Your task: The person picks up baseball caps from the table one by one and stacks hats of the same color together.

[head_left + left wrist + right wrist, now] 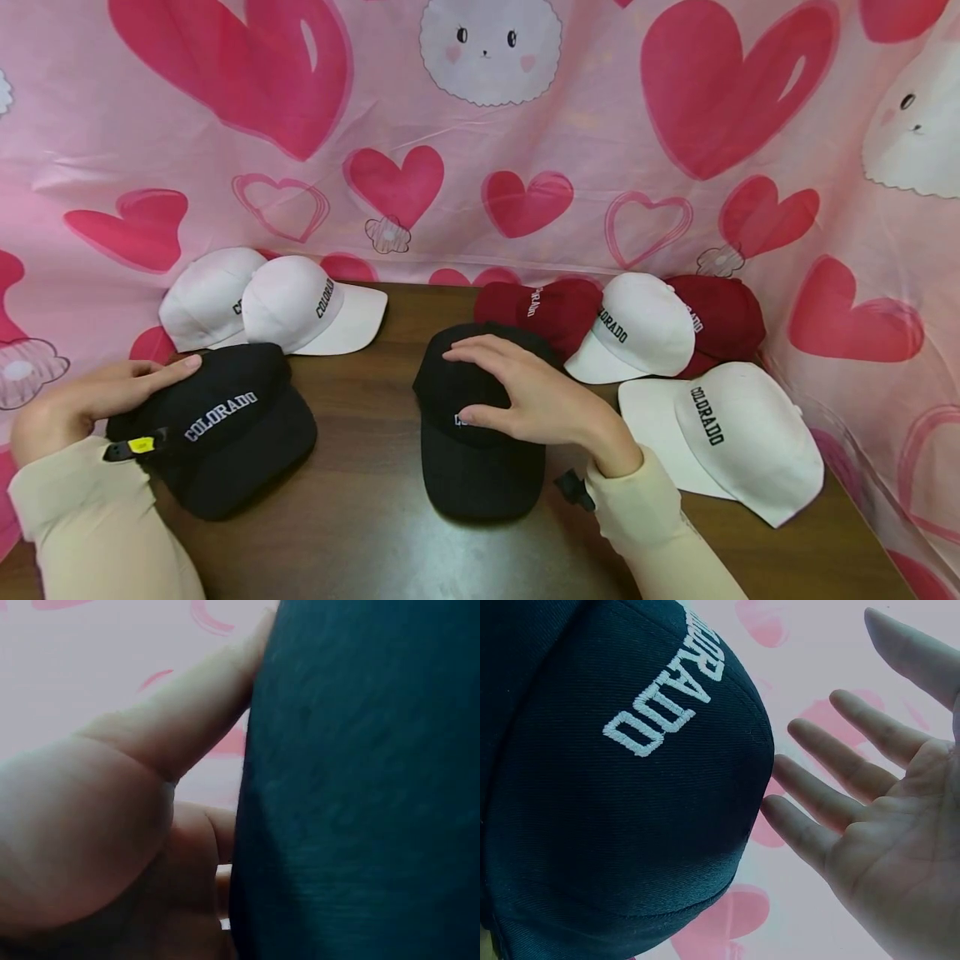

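Note:
A black baseball cap [232, 417] with white COLORADO lettering is at the left, its brim toward the front right. My left hand [112, 398] holds it at the rear of the crown, thumb along the top; the other fingers are hidden behind the cap. In the left wrist view, the cap's dark cloth [367, 780] fills the right side. A second black cap [483, 479] sits mid-table, brim toward me. Over its crown hovers my right hand [536, 396], fingers spread. The right wrist view shows straight fingers [810, 825] right beside the crown [630, 817].
Two white caps [288, 304] overlap at the back left. Toward the back right are a red cap [517, 308], a white cap [648, 325] and another red cap [723, 321]. A larger-looking white cap [757, 433] lies nearer on the right. Pink heart-print cloth [570, 125] hangs behind the wooden table [360, 533].

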`<move>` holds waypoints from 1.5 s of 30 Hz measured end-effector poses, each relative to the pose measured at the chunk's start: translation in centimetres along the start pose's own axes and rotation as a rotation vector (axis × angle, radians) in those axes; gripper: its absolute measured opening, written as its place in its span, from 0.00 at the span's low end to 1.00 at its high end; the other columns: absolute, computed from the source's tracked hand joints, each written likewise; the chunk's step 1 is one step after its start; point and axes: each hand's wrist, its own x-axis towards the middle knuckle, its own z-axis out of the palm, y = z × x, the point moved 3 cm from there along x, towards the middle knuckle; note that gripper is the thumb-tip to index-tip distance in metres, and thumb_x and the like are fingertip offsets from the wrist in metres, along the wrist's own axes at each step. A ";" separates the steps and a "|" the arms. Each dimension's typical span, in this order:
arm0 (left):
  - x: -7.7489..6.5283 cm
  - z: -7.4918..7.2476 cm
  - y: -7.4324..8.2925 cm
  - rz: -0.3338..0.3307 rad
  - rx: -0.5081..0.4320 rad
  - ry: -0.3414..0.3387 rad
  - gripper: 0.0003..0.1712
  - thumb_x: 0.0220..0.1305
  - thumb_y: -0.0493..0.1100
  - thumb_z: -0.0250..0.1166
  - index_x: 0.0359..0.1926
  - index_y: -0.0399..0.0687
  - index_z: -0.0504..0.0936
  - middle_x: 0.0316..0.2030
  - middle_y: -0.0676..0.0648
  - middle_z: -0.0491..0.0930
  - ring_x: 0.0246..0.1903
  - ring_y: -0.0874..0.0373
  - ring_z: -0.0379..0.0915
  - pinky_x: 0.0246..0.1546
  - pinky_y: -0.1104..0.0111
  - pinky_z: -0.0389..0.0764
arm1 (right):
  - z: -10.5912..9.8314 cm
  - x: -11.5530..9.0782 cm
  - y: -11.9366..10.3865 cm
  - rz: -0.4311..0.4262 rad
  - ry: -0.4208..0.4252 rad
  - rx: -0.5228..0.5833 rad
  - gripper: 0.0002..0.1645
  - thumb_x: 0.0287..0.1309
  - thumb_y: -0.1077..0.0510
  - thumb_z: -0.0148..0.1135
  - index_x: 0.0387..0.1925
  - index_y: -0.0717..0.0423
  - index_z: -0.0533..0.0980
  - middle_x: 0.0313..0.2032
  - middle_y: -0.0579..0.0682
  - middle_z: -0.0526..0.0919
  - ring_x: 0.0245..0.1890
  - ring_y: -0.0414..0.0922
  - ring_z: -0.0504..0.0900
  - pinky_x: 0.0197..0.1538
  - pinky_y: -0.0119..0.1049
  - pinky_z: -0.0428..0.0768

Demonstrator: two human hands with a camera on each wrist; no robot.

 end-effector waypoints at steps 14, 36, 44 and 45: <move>-0.6 0.5 2.4 0.150 -0.060 0.148 0.38 0.80 0.64 0.53 0.61 0.28 0.69 0.46 0.39 0.76 0.49 0.44 0.72 0.41 0.63 0.82 | -0.4 0.0 0.1 -0.008 0.022 0.010 0.41 0.64 0.50 0.77 0.74 0.49 0.71 0.73 0.45 0.71 0.74 0.42 0.67 0.75 0.48 0.71; -2.0 0.6 10.1 0.443 -0.232 0.396 0.15 0.75 0.43 0.68 0.57 0.62 0.79 0.36 0.58 0.86 0.36 0.62 0.80 0.35 0.74 0.81 | -1.2 -0.4 0.8 -0.021 0.068 0.052 0.38 0.66 0.52 0.74 0.75 0.48 0.70 0.73 0.42 0.71 0.73 0.42 0.68 0.74 0.48 0.72; -3.4 1.4 13.8 0.513 -0.223 0.526 0.17 0.71 0.43 0.72 0.58 0.56 0.82 0.35 0.56 0.83 0.36 0.61 0.77 0.35 0.75 0.77 | -1.8 -0.4 0.9 -0.016 0.112 0.072 0.39 0.66 0.53 0.74 0.75 0.49 0.70 0.71 0.43 0.73 0.70 0.47 0.72 0.71 0.49 0.76; -3.7 1.6 14.3 0.530 -0.233 0.530 0.17 0.71 0.42 0.72 0.58 0.55 0.82 0.35 0.55 0.83 0.36 0.61 0.77 0.35 0.75 0.77 | -1.8 -0.4 0.9 -0.020 0.124 0.073 0.39 0.66 0.53 0.74 0.74 0.49 0.70 0.70 0.43 0.73 0.70 0.48 0.73 0.71 0.49 0.76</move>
